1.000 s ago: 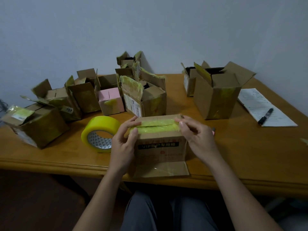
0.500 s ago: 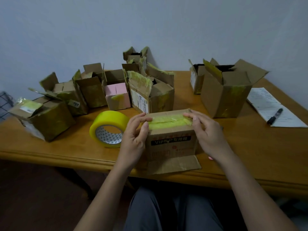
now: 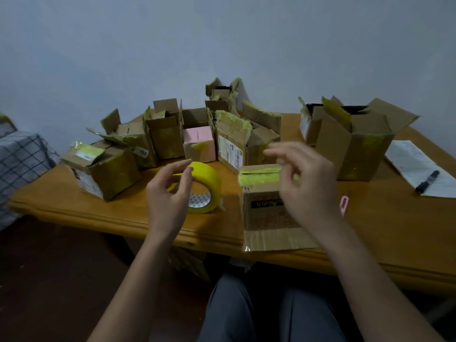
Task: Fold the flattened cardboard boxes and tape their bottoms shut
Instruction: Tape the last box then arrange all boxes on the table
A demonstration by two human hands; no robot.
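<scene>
Grip: both loose, left hand (image 3: 170, 193) and right hand (image 3: 306, 186) holding nothing | small brown taped cardboard box (image 3: 261, 203) just right of yellow tape roll (image 3: 204, 191), at wooden table (image 3: 370, 218) edge | light, stiff; take its side walls.

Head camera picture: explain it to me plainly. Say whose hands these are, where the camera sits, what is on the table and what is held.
There is no machine here. A person wears a camera on the head, looking down at their own hands. The left hand and the right hand hang open above a wooden table, holding nothing. Between them stands a small box with yellow tape over its seam. Beside it lies a yellow tape roll. Behind stand more taped boxes. On the right lies a paper with a black pen.
</scene>
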